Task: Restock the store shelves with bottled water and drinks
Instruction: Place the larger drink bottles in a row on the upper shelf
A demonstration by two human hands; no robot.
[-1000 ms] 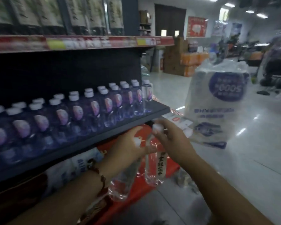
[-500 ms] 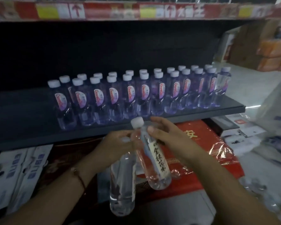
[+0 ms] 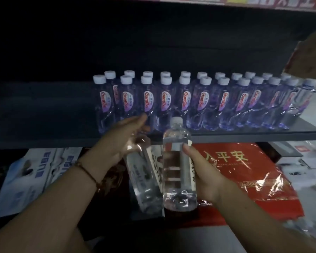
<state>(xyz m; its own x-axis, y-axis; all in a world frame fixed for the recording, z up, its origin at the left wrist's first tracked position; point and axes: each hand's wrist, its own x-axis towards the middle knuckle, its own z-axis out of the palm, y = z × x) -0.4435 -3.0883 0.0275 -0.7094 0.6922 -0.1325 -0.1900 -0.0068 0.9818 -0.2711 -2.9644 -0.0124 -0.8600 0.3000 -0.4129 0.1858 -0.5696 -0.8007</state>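
I hold two clear water bottles in front of the dark shelf point(image 3: 226, 138). My right hand point(image 3: 202, 170) grips one bottle point(image 3: 178, 172) upright by its body, white cap up, just below the shelf edge. My left hand point(image 3: 117, 141) holds the second bottle point(image 3: 144, 181) near its top; that bottle tilts, base down toward me, its cap hidden by my fingers. On the shelf stand two rows of several small bottles point(image 3: 204, 103) with white caps and pink-purple labels. The shelf's left part point(image 3: 40, 110) is bare.
Under the shelf lie a red shrink-wrapped pack point(image 3: 248, 170) on the right and white-and-blue boxes point(image 3: 33, 172) on the left. A red price strip point(image 3: 244, 2) of the upper shelf runs along the top. Cartons and plastic wrap point(image 3: 306, 176) crowd the right edge.
My view swung from the aisle to face the shelf. The right-hand bottle was raised upright and my grip slid from its neck to its body; the left-hand bottle tilted.
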